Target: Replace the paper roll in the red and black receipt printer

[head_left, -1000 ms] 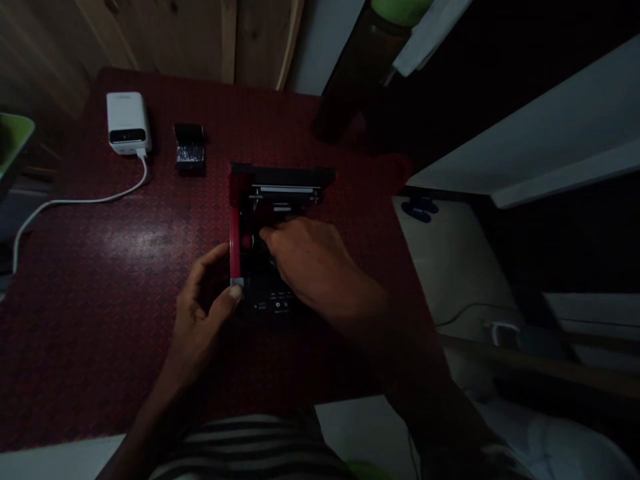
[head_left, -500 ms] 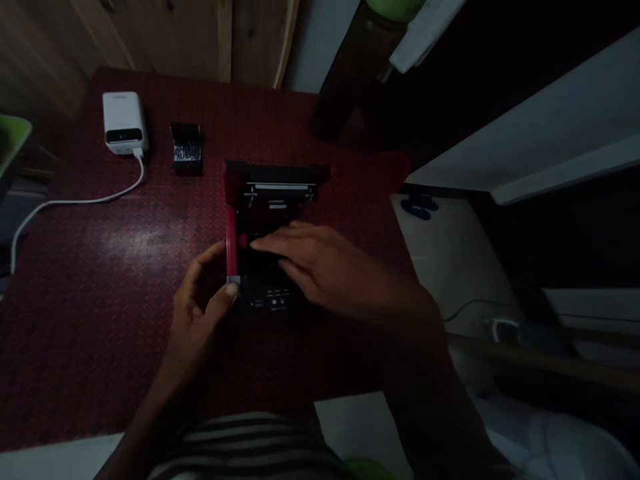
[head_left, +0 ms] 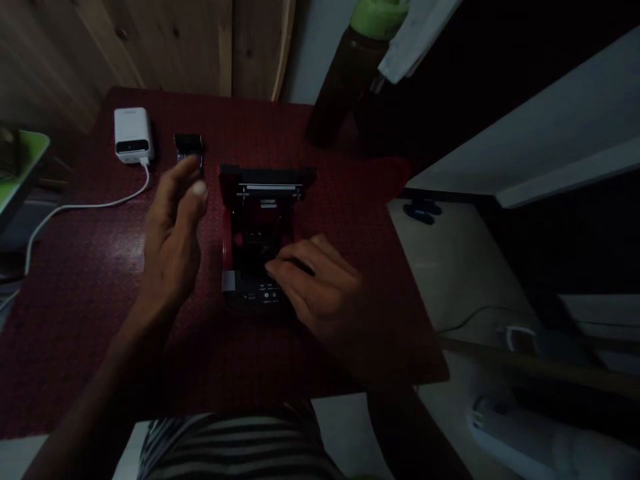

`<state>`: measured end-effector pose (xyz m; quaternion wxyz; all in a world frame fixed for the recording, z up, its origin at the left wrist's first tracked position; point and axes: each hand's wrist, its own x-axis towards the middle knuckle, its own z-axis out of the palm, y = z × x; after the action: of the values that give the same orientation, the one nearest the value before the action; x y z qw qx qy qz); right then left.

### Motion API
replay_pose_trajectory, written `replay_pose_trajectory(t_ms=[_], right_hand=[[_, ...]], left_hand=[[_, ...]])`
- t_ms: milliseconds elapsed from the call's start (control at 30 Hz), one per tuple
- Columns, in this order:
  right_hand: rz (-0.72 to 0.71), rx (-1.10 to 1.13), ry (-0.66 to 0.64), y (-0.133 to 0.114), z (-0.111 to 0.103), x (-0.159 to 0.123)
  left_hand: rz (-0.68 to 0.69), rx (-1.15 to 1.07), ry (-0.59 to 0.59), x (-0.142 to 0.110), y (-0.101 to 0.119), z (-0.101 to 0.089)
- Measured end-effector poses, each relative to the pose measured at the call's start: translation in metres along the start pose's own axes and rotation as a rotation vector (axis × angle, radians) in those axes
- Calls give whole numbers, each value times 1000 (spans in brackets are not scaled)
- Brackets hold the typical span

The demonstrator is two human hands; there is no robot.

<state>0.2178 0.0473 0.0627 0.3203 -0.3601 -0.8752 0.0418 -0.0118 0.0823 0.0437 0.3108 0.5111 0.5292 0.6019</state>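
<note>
A small black and red device, like a compact printer (head_left: 260,287), stands on the table with its lid raised and its dark inside showing. My right hand (head_left: 320,280) is at the device's right side, thumb and fingertips drawn together over the edge of the cavity. Whatever those fingertips may hold is hidden in the dark. Lifted off the device, my left hand (head_left: 175,233) is in the air to its left, thumb and fingers apart with nothing between them. Its fingertips partly cover a little open black case (head_left: 189,142) with a patterned inside.
On the red patterned table (head_left: 100,280), a white power bank (head_left: 133,133) with a white cable (head_left: 100,205) sits at the back left. A tall dark bottle with a green lid (head_left: 345,80) stands at the back right. A green-edged tray (head_left: 30,160) is at far left.
My left hand has let go of the device's left side and moved up and left toward the small case. My right hand has drawn back slightly from the cavity, its fingers now curled.
</note>
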Motion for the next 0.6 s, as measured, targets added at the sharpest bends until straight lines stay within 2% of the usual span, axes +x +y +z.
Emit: replay_pose_trajectory(t_ms=[100,167,300,400,533,600], right_hand=[[-5,-40,83,-7,1,-7],[-6,-76,111,-11,1,-13],[27,-172,108,-16,1,-21],[58,-232,126,-16,4,-24],[69,-127,105,-13,6,-24],[82,-89,86,-12,6,-24]], left_hand=[[-37,-26,-18,26,2,17],[-50,-55,-7,26,5,25],[-118,-145,-6,-3,8,23],[-276,-99,12,-33,4,13],[-503,-147,-32,-59,-1,7],[-546,-213,-76,-64,0,9]])
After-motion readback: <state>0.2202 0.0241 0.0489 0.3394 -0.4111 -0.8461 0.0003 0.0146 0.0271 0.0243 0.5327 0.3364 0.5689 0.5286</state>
